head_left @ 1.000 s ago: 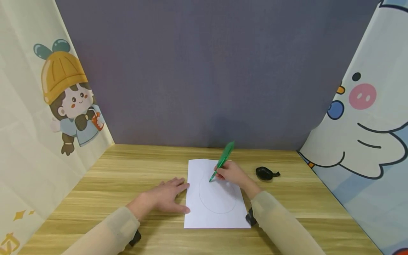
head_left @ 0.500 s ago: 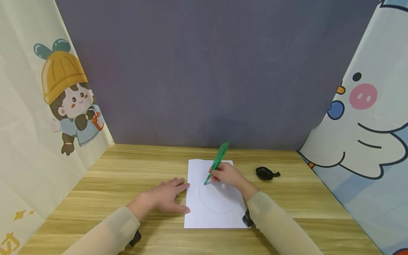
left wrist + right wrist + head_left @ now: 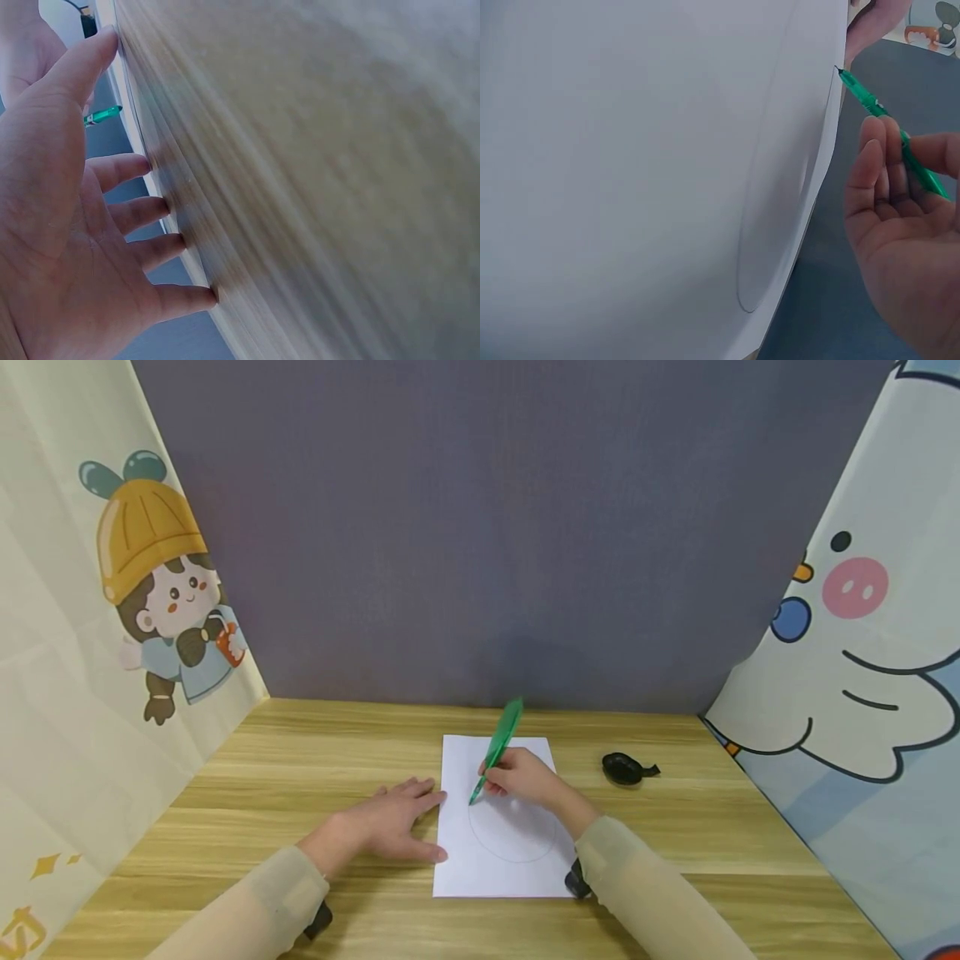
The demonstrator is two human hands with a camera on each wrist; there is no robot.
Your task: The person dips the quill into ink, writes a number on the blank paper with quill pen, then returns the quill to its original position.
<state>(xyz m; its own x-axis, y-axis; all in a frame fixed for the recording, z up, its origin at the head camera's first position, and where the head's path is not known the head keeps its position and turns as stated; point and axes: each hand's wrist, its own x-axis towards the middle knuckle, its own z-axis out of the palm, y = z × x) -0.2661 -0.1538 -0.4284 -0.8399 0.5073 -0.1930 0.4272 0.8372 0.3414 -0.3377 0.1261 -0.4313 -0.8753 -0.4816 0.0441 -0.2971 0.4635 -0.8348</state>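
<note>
A white sheet of paper (image 3: 465, 872) lies on the wooden table, with a thin round outline (image 3: 517, 862) drawn on it. My right hand (image 3: 528, 777) pinches a green feather-topped pen (image 3: 502, 731) between thumb and fingers. The pen's tip is down at the upper left of the outline. In the right wrist view, the green pen (image 3: 866, 97) meets the end of the curved line at the paper's edge. My left hand (image 3: 393, 822) rests with fingers spread at the left edge of the sheet, thumb and a fingertip on it. In the left wrist view, its fingertips (image 3: 196, 298) press down on the surface.
On the wooden table (image 3: 300, 760), a small black object with a short tail (image 3: 622, 768) lies to the right of the paper. A grey panel (image 3: 487, 527) stands behind the table, and cartoon-printed curtains (image 3: 67, 610) hang at both sides.
My right hand has moved left and slightly toward me, with the pen tip running down along the upper left of the round outline. The left hand and the paper have stayed put.
</note>
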